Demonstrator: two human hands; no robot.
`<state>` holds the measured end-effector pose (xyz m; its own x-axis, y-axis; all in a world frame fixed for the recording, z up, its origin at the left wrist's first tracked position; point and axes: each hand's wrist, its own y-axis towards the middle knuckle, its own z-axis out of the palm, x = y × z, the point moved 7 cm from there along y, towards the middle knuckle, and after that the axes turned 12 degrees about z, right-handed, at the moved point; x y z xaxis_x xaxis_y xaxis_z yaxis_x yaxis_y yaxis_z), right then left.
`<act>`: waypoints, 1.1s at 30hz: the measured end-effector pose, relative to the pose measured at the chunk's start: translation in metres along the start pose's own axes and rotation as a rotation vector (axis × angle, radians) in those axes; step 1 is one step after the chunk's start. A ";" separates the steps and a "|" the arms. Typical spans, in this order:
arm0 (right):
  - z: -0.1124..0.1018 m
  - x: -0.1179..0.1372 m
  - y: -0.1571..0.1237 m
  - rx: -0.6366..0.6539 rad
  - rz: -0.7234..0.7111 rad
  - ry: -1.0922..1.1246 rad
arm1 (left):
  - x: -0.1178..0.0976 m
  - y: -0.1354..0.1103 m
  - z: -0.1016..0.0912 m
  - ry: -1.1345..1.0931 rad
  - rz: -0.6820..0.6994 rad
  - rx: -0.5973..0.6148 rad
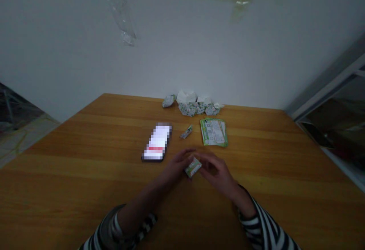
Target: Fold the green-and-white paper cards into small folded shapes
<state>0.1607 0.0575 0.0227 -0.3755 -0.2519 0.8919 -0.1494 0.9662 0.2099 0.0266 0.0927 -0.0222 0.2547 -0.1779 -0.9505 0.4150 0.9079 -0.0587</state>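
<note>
so, the person's left hand (176, 165) and right hand (216, 172) are close together near the front of a honey-coloured wooden tabletop (85, 177), with a small folded paper packet (193, 167) pinched between them. the fingers (186, 155) of both hands curl in and close on it, the left from its near side and the right from above and the far end, so neither hand is open. the packet sits tilted, green and white print showing on its upper face.

ahead of the hands lies a flat stack of green-and-white printed paper (213, 132), and just left of that a small twisted scrap of similar paper (186, 132), neither touching the fingers. further back, near the wall (182, 52), sits a heap of crumpled printed paper and white tissue (194, 105). ahead and to the left of the hands, a smartphone (156, 142) lies angled on the wood, its lit screen blurred out. black-and-white striped sleeves (259, 223) reach in from the lower edge of the view, ending short of both wrists.
</note>
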 end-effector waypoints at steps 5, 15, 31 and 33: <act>0.011 -0.003 0.000 -0.028 0.057 0.231 | 0.003 -0.004 0.013 -0.052 -0.066 0.108; 0.000 -0.037 0.003 -0.266 0.387 0.583 | -0.030 0.000 -0.004 0.358 0.289 -0.110; 0.015 -0.031 0.001 -0.340 0.467 0.768 | -0.021 -0.006 -0.002 0.102 0.205 -0.352; 0.016 -0.031 0.002 -0.321 0.458 0.778 | -0.023 -0.006 -0.003 0.120 0.218 -0.365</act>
<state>0.1575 0.0661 -0.0110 0.3946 0.1492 0.9067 0.1619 0.9600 -0.2285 0.0154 0.0921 -0.0008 0.1901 0.0583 -0.9800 0.0221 0.9977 0.0636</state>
